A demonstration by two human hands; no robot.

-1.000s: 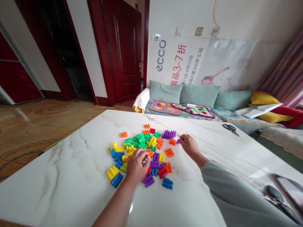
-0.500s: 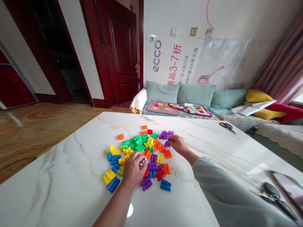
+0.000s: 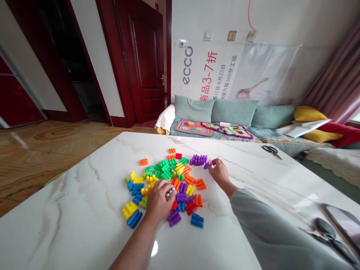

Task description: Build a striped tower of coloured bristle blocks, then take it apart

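My right hand pinches a small purple toy block close to the table, beside the right end of a row of upright purple blocks. My left hand is curled over the near side of a loose pile. White round knobs of a small piece show between its thumb and fingers; the rest of that piece is hidden. About the hands lie green blocks, orange blocks, yellow blocks, blue blocks and red blocks.
The white marbled table carries everything. Black scissors lie at its far right. Keys with a black fob and a phone-like flat object are near the right edge. A sofa with green cushions stands behind.
My right hand has moved right and slightly away from me, carrying the small purple block from in front of the purple row to its right end. My left hand stays in place.
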